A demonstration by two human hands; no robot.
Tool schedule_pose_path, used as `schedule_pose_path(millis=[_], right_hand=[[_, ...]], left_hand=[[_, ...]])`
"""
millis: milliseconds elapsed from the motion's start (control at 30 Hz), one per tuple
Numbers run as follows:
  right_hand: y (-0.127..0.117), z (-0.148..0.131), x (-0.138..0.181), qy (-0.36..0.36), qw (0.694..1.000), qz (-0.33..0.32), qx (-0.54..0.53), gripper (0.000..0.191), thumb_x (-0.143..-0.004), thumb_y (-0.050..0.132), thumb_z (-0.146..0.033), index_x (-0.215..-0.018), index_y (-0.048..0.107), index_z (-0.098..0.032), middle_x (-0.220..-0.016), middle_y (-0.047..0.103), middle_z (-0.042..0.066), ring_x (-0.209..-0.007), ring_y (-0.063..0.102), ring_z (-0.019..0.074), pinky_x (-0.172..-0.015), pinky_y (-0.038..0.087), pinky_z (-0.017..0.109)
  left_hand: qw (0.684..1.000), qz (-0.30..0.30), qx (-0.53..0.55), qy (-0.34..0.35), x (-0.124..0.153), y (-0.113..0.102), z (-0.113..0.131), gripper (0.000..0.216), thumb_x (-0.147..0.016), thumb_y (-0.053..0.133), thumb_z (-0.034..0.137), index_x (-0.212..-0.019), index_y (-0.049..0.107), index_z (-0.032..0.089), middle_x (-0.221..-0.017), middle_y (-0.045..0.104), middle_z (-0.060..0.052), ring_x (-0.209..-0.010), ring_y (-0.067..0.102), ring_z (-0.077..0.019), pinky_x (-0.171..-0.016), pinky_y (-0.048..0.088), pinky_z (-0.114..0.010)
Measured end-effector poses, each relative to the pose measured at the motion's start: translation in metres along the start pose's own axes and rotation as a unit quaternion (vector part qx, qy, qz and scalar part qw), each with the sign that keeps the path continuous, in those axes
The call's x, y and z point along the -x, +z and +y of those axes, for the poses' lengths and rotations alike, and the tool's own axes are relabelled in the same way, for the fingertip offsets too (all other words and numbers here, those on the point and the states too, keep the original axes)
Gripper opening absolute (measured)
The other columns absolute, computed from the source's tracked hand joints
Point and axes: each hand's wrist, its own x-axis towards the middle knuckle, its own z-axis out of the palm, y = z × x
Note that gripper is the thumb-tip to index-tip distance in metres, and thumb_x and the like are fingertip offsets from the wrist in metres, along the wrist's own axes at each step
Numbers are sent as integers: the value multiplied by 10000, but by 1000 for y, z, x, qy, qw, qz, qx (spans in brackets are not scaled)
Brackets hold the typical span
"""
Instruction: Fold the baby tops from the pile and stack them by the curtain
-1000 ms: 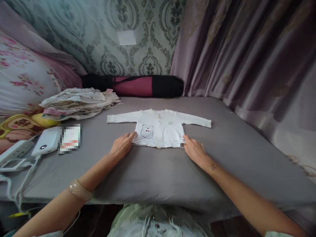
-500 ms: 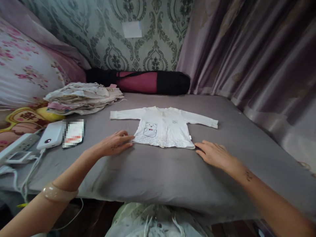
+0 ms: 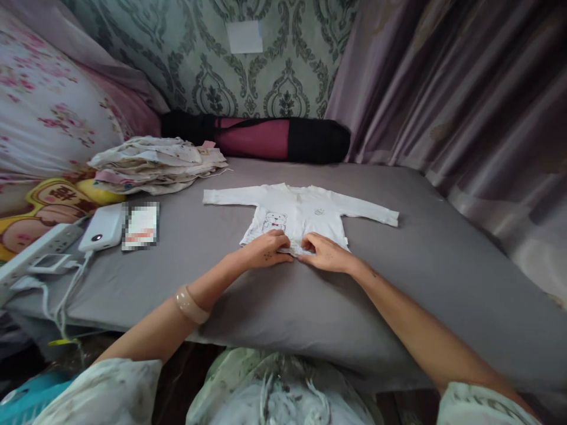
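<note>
Your shirt (image 3: 303, 206) lies flat on the bed (image 3: 425, 271) right in front of you, collar away, hem toward you, sleeves spread out to either side. Both your hands meet it at the middle of the hem, where the front opening comes down. Your left hand (image 3: 268, 248) has thumb and fingers drawn in to a narrow gap at the lower edge, covering the foot of the bear print (image 3: 276, 221). Your right hand (image 3: 326, 252) is just beside it, fingers curled and thumb low, also narrow. You can't tell from here whether either one has the cloth nipped or only rests on it.

The step in hand looks like setting the two front edges straight at the bottom of the opening. The next move, as I judge it, calls for a light touch from you: line up both edges, fingertips low, without dragging the thin cloth into creases or pulling the sleeves askew.

You have room around the shirt; the clothes pile (image 3: 155, 164) and power bank (image 3: 104, 227) are off to your left, and the long bag (image 3: 257, 139) lies well beyond the collar.
</note>
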Motion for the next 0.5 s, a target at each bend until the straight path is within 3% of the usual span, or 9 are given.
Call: schedule_pose_path(millis=[133, 267, 367, 500], right_hand=[[-2, 9, -4, -9, 999, 13, -39, 97, -853, 544, -272, -837, 597, -192, -832, 616, 11, -745, 547, 137, -704, 406, 250], [-4, 11, -12, 81, 983, 26, -160, 187, -863, 484, -340, -762, 550, -198, -635, 524, -41, -598, 485, 116, -580, 369, 227], [-4, 13, -16, 146, 958, 38, -243, 209, -859, 464, -381, -746, 504, -210, -533, 428, -75, -487, 410, 102, -490, 323, 215], [-5, 15, -20, 172, 950, 67, -252, 213, -850, 487, -402, -800, 541, -203, -528, 419, -83, -443, 365, 92, -452, 279, 214]], left_hand=[[1000, 11, 10, -6, 1, 2, -5, 276, -929, 505, 405, -915, 635, 162, -875, 595, -68, -822, 562, -175, -743, 432, -282], [999, 22, -17, -17, -1, 6, -5, 307, -978, 392, 326, -904, 645, 167, -863, 605, -71, -826, 572, -174, -763, 434, -282], [999, 23, -34, -29, -2, 8, -2, 283, -967, 424, 346, -977, 652, 178, -882, 606, -73, -861, 580, -185, -766, 435, -282], [997, 21, -46, -53, -3, 5, 6, 288, -959, 439, 362, -936, 665, 186, -852, 597, -68, -853, 581, -190, -713, 430, -271]])
